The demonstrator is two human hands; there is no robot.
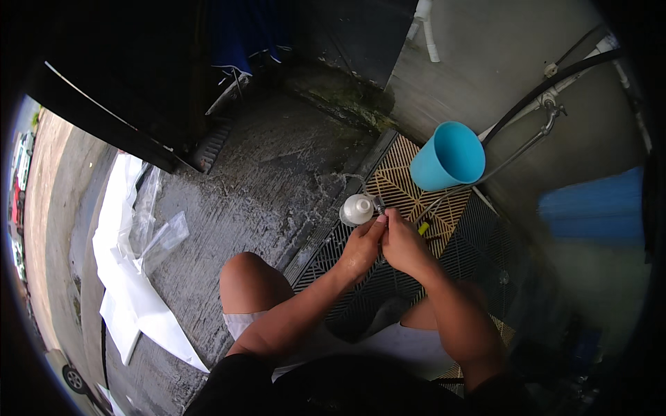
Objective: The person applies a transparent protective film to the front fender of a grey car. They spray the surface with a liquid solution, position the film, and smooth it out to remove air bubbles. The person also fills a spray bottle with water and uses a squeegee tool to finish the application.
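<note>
Over the slatted mat (390,176), fingers of the left hand (361,249) and right hand (404,244) apparently pinch a dark fitting (379,205) beside a white fixture (356,210); slackened grip could drop it.

Head-worn fisheye — close, steeply downward

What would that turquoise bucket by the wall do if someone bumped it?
The turquoise bucket has a thin rim, so it's probably light. Its deep shape suggests it might tip, and its round side could let it roll.
</note>
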